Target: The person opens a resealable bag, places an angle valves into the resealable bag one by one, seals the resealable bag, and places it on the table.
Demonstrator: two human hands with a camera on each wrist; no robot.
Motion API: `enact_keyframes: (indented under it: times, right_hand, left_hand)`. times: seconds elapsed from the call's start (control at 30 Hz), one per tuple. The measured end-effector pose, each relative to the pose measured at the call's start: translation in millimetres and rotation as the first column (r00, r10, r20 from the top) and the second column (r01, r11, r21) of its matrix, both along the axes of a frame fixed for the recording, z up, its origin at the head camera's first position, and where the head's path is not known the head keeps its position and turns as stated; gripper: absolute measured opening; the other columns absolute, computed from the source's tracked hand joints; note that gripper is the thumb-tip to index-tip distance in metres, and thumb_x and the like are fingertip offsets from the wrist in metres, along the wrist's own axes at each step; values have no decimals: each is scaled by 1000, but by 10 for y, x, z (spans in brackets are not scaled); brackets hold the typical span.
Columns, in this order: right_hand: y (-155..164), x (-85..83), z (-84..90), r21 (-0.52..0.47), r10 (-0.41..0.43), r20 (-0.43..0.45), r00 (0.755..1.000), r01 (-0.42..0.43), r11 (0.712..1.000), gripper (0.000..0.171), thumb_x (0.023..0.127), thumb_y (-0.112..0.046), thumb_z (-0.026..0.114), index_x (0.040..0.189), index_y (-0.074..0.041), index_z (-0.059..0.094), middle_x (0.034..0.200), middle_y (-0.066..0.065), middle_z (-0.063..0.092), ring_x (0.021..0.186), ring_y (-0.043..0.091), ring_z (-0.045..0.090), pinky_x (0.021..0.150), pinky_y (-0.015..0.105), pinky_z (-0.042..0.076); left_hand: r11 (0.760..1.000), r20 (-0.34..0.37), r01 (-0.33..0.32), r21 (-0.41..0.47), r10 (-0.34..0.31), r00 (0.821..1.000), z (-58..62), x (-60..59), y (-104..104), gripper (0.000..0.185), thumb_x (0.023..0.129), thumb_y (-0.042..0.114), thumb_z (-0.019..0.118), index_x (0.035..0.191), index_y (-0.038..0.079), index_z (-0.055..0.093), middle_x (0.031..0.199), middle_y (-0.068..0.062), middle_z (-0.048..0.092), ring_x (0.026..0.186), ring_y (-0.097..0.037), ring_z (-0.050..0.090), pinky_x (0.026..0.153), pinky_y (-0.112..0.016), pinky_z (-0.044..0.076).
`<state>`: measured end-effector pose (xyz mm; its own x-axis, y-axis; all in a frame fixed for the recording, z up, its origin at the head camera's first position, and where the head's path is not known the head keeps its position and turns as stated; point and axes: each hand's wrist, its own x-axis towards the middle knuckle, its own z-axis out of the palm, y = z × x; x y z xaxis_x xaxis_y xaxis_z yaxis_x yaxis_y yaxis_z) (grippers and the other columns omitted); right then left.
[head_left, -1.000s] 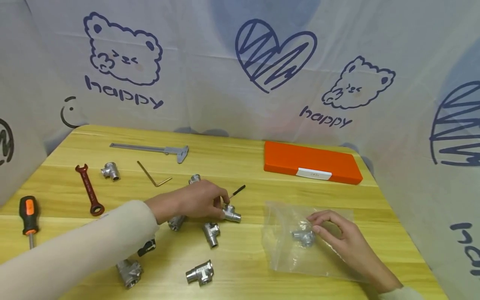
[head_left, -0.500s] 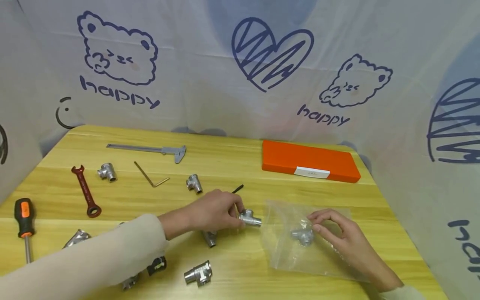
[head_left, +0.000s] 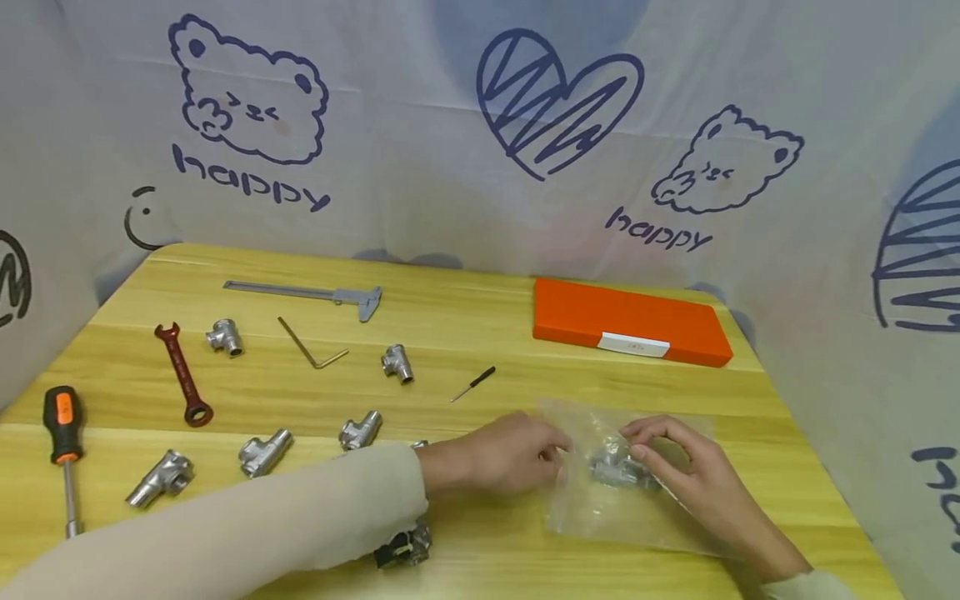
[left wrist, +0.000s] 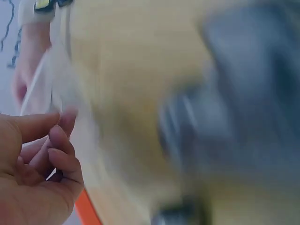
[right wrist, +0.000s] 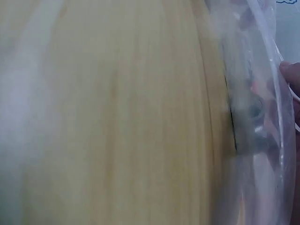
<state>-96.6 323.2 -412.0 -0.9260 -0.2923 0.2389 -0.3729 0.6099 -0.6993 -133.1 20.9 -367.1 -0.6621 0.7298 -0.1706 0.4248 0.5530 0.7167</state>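
Note:
My right hand [head_left: 697, 471] pinches the edge of a clear plastic bag [head_left: 592, 517] lying on the table. Inside the bag are metal tee pipe fittings [head_left: 618, 468], seen dimly through the film; they look like two. At the bag's left side is my left hand [head_left: 510, 454], fingers loosely bent. In the left wrist view no fitting shows in the left hand [left wrist: 42, 159]; whether its fingertips touch the film is unclear. The right wrist view has a fitting [right wrist: 255, 112] behind the film, and right-hand fingers [right wrist: 291, 77] at the edge.
More tee fittings stand left, including one tee [head_left: 264, 452] and another [head_left: 397, 364]. Around them lie a screwdriver [head_left: 63, 421], a red wrench [head_left: 182, 375], a hex key [head_left: 307, 346], a caliper [head_left: 315, 293] and a small screwdriver [head_left: 474, 383]. An orange box [head_left: 630, 312] lies behind.
My left hand picked a tee fitting off the table and moved right to the bag; that fitting now appears inside it. My right hand stayed at the bag.

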Motion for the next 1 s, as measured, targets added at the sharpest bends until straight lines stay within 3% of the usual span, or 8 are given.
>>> enact_keyframes:
  times: [0.1, 0.17, 0.23, 0.33, 0.43, 0.57, 0.73, 1.0]
  right_hand:
    - [4, 2, 12, -8, 4, -3, 1000, -4, 1000, 17, 106, -8, 71, 107, -24, 71, 124, -4, 77, 122, 1, 66, 110, 7, 41]
    - [6, 4, 18, -13, 5, -2, 1000, -5, 1000, 17, 106, -7, 71, 107, -24, 71, 124, -4, 77, 122, 1, 66, 110, 7, 41]
    - [10, 6, 20, -16, 5, 2, 1000, -5, 1000, 16, 106, -8, 71, 107, -24, 71, 124, -4, 77, 123, 1, 66, 110, 7, 41]
    - [15, 10, 21, -19, 3, 10, 1000, -2, 1000, 16, 107, -9, 71, 108, -24, 71, 124, -4, 77, 123, 1, 66, 109, 7, 41]
    - [20, 17, 20, -20, 4, 16, 1000, -4, 1000, 16, 107, -9, 71, 108, -24, 71, 124, -5, 77, 123, 1, 66, 110, 7, 41]
    - [27, 23, 21, -15, 0, 18, 1000, 0, 1000, 15, 107, -10, 70, 108, -25, 71, 125, -5, 76, 123, 2, 66, 110, 8, 41]
    - [39, 29, 18, -5, -10, 27, 1000, 10, 1000, 14, 107, -11, 70, 108, -25, 71, 125, -6, 76, 123, 2, 66, 109, 8, 41]
    - [47, 23, 10, -3, -11, 18, 1000, 11, 1000, 14, 107, -10, 71, 108, -24, 70, 124, -5, 76, 121, 2, 67, 108, 8, 43]
  left_hand:
    - [999, -25, -39, 3, 39, 999, 44, -165, -257, 28, 106, 19, 71, 132, 9, 77, 108, 2, 84, 91, -6, 71, 90, -28, 58]
    - [998, -95, -55, -13, 54, 994, 80, -328, -501, 23, 108, 18, 69, 126, 9, 79, 109, 0, 83, 97, -10, 73, 94, -32, 59]
    - [996, -205, -74, -52, 62, 977, 110, -513, -769, 20, 108, 15, 67, 123, 8, 79, 115, -4, 82, 104, -17, 74, 98, -38, 61]
    - [984, -353, -114, -136, 60, 934, 148, -766, -1167, 22, 108, 9, 66, 125, 4, 77, 122, -11, 78, 110, -26, 74, 100, -44, 61]
    - [967, -407, -137, -214, 39, 913, 188, -920, -1483, 24, 107, 6, 66, 129, 1, 75, 122, -16, 75, 111, -32, 72, 99, -49, 61]
    - [943, -392, -103, -315, -30, 919, 233, -986, -1749, 35, 105, 2, 68, 139, 4, 70, 124, -17, 72, 116, -36, 71, 102, -53, 59]
    - [930, -349, -25, -366, -112, 931, 186, -993, -1888, 49, 102, 0, 71, 149, 10, 65, 127, -12, 72, 121, -36, 69, 108, -56, 56]
    - [931, -323, -44, -363, -81, 943, 81, -1030, -1900, 29, 100, 28, 83, 122, 11, 75, 104, 3, 74, 98, -14, 69, 96, -45, 60]
